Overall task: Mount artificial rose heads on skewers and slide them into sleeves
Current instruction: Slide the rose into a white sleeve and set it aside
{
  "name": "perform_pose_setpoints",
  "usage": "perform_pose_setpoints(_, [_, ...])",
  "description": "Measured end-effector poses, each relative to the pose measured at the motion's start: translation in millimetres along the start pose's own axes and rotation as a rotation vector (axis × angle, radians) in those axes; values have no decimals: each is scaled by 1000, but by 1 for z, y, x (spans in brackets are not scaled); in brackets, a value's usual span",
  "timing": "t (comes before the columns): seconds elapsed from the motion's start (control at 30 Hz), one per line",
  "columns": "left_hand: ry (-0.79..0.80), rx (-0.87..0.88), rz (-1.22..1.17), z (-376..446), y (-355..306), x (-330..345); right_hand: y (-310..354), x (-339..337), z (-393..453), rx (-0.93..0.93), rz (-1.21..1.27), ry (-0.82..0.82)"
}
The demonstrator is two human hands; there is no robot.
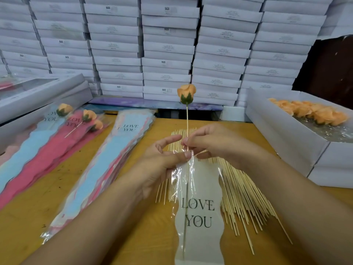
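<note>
Bare tabletop [149, 217] between sleeve stack [107, 169] and skewers [242, 197] (narrow).

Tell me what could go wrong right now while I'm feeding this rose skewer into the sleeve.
1. The skewer is thin, and the right hand pinches it low, far under the rose head; it may bend or wobble.
2. Its tip runs inside the clear sleeve, which the left hand grips only at the mouth; the tip might snag or pierce the film.
3. The sleeve lies over the loose skewers, so a pull could scatter them.
</note>
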State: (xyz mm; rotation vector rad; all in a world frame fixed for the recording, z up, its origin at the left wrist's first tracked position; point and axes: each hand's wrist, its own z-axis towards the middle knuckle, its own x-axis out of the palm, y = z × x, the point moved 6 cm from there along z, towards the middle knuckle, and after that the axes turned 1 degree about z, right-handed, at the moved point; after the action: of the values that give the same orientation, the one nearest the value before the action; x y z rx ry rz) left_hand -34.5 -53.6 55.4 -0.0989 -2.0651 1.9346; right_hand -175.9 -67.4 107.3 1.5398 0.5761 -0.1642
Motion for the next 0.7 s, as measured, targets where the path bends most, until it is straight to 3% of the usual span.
perform_pose_setpoints(0.27, [67, -33, 37, -3, 8, 9, 4, -25, 8, -39, 257, -258])
perform_pose_setpoints(0.7, [-13, 5, -48, 3, 4, -2, -14, 0, -1, 36, 78, 18])
